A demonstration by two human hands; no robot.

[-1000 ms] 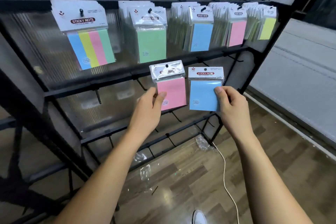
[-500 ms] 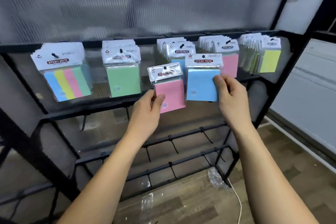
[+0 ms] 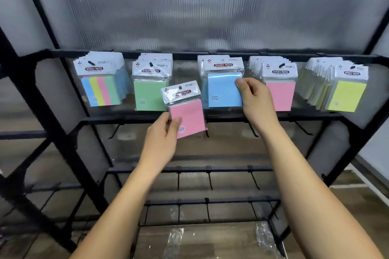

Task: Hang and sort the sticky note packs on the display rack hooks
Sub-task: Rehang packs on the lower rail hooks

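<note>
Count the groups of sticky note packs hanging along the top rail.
5, left to right: multicolour, green, blue, pink, yellow. Packs behind each front one are partly hidden.

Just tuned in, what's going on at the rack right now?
A person is stocking sticky note packs on a black rack. The right hand pinches a blue pack at the top row's blue stack; whether it sits on the hook is hidden. The left hand holds a pink pack, tilted, below the top row and not yet hung. The pink stack hangs just right of the blue; multicolour, green and yellow stacks fill the other hooks. The lower hooks hold nothing.
</note>
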